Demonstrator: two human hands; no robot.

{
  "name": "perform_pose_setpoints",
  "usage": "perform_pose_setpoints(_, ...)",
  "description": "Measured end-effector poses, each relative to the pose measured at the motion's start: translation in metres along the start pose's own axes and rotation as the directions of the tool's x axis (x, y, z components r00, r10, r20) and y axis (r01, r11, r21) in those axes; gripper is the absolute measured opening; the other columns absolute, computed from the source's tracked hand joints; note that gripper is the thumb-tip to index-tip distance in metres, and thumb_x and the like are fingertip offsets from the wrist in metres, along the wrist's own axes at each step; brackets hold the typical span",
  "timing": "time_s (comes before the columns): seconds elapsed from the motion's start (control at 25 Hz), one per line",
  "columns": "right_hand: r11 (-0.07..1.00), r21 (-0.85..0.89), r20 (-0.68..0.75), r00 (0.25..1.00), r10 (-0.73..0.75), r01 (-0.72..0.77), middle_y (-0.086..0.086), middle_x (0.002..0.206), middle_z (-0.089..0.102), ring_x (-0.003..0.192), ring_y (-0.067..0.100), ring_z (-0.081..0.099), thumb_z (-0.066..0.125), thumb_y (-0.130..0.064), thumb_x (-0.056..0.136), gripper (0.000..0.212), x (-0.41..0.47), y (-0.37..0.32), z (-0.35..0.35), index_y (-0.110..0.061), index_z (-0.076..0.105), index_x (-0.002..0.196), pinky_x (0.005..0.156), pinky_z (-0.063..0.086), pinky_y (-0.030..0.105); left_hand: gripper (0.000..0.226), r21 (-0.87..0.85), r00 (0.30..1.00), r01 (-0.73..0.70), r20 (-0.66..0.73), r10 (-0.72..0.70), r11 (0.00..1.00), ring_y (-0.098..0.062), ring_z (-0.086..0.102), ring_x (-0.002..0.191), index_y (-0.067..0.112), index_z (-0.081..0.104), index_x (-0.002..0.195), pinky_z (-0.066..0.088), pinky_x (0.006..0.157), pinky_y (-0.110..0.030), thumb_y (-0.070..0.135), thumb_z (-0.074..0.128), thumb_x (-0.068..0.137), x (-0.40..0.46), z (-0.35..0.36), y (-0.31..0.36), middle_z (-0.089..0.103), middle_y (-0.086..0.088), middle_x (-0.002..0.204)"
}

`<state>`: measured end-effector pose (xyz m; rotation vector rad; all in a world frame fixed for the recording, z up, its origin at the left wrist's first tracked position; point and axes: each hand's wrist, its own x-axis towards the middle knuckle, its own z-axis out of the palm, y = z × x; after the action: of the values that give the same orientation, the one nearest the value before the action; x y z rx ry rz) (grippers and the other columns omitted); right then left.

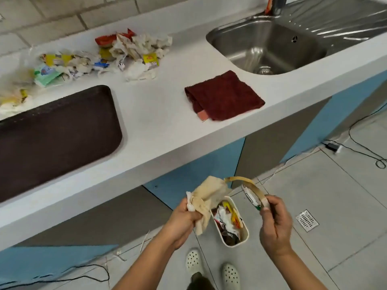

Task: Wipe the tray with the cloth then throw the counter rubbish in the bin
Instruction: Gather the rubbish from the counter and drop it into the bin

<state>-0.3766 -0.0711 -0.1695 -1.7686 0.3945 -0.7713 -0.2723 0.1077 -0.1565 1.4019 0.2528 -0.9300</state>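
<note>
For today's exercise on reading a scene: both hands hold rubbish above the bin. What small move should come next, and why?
Probably let go: the left hand grips crumpled paper and the right hand pinches a wrapper strip, both right over the open bin. More rubbish waits on the counter.

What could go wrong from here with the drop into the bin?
1. The bin is small and already looks nearly full; the crumpled paper in the left hand may not fit and could spill onto the floor.
2. The curled strip pinched by the right hand arcs wider than the bin mouth, so it may spring out.
3. Much rubbish remains on the counter; the bin likely overflows before it is cleared.
</note>
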Motion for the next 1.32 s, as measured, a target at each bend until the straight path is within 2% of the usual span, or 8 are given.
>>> perform_pose_setpoints(0.24, 0.888, -0.179, 0.115, 0.888, 0.446, -0.423, -0.011, 0.081, 0.062, 0.072, -0.002, 0.057, 0.045, -0.018, 0.092, 0.016, -0.075, 0.101, 0.006, -0.028, 0.056, 0.097, 0.058, 0.039, 0.005, 0.053, 0.116, 0.973, 0.227, -0.065, -0.221, 0.967, -0.022, 0.057, 0.107, 0.016, 0.047, 0.124, 0.048, 0.094, -0.037, -0.017, 0.043, 0.083, 0.050, -0.012, -0.096, 0.060, -0.007, 0.114)
perform_pose_setpoints(0.48, 0.710, -0.381, 0.132, 0.725, 0.676, -0.593, -0.013, 0.075, 0.052, 0.059, 0.011, 0.049, 0.044, -0.016, 0.096, 0.024, -0.110, 0.177, 0.019, -0.025, 0.049, 0.118, 0.052, 0.039, 0.021, 0.052, 0.235, 0.933, 0.360, -0.117, -0.341, 0.903, -0.028, 0.055, 0.113, 0.014, 0.047, 0.126, 0.043, 0.104, -0.047, -0.009, 0.050, 0.079, 0.104, -0.026, -0.150, 0.058, -0.012, 0.122)
perform_pose_setpoints(0.6, 0.659, -0.424, 0.139, 0.675, 0.725, -0.621, -0.001, 0.086, 0.060, 0.063, 0.014, 0.053, 0.044, -0.011, 0.095, 0.034, -0.114, 0.211, 0.026, -0.023, 0.048, 0.126, 0.058, 0.044, 0.029, 0.045, 0.262, 0.925, 0.379, -0.127, -0.358, 0.887, -0.027, 0.056, 0.111, 0.014, 0.049, 0.121, 0.045, 0.101, -0.046, -0.008, 0.050, 0.082, 0.133, -0.025, -0.168, 0.059, -0.012, 0.118)
perform_pose_setpoints(0.76, 0.618, -0.454, 0.147, 0.630, 0.762, -0.642, 0.001, 0.109, 0.061, 0.081, 0.016, 0.057, 0.044, -0.010, 0.094, 0.037, -0.119, 0.259, 0.037, -0.025, 0.050, 0.127, 0.071, 0.045, 0.023, 0.057, 0.318, 0.927, 0.375, -0.139, -0.348, 0.871, -0.027, 0.059, 0.108, 0.013, 0.047, 0.120, 0.047, 0.099, -0.049, 0.006, 0.060, 0.065, 0.169, -0.021, -0.191, 0.061, -0.015, 0.116)
perform_pose_setpoints(0.88, 0.579, -0.479, 0.154, 0.587, 0.795, -0.660, 0.001, 0.108, 0.061, 0.076, 0.011, 0.054, 0.043, -0.010, 0.094, 0.038, -0.124, 0.292, 0.046, -0.027, 0.050, 0.127, 0.065, 0.042, 0.015, 0.054, 0.336, 0.938, 0.345, -0.159, -0.308, 0.877, -0.024, 0.058, 0.106, 0.022, 0.046, 0.112, 0.047, 0.098, -0.047, 0.004, 0.058, 0.062, 0.194, -0.016, -0.202, 0.060, -0.008, 0.112)
perform_pose_setpoints(1.04, 0.604, -0.499, 0.213, 0.587, 0.781, -0.622, -0.001, 0.102, 0.059, 0.069, 0.007, 0.051, 0.041, -0.007, 0.094, 0.042, -0.119, 0.332, 0.053, -0.030, 0.052, 0.126, 0.059, 0.037, 0.009, 0.055, 0.395, 0.959, 0.282, -0.137, -0.247, 0.874, -0.022, 0.057, 0.107, 0.027, 0.049, 0.117, 0.047, 0.097, -0.041, -0.013, 0.052, 0.079, 0.246, -0.019, -0.223, 0.062, -0.001, 0.112)
perform_pose_setpoints(1.16, 0.589, -0.507, 0.214, 0.570, 0.793, -0.629, 0.000, 0.106, 0.058, 0.080, 0.012, 0.054, 0.040, -0.006, 0.094, 0.041, -0.112, 0.356, 0.057, -0.026, 0.053, 0.127, 0.070, 0.038, 0.016, 0.060, 0.438, 0.965, 0.252, -0.175, -0.193, 0.863, -0.020, 0.057, 0.109, 0.023, 0.047, 0.131, 0.048, 0.095, -0.038, -0.010, 0.055, 0.081, 0.277, -0.018, -0.233, 0.060, -0.002, 0.123)
perform_pose_setpoints(1.32, 0.567, -0.516, 0.214, 0.544, 0.811, -0.643, -0.002, 0.112, 0.055, 0.092, 0.015, 0.054, 0.041, -0.007, 0.095, 0.040, -0.115, 0.398, 0.069, -0.024, 0.050, 0.130, 0.079, 0.037, 0.017, 0.059, 0.501, 0.966, 0.244, -0.201, -0.162, 0.830, -0.014, 0.053, 0.101, 0.025, 0.042, 0.135, 0.045, 0.082, -0.028, -0.002, 0.058, 0.085, 0.319, -0.012, -0.244, 0.056, 0.003, 0.115)
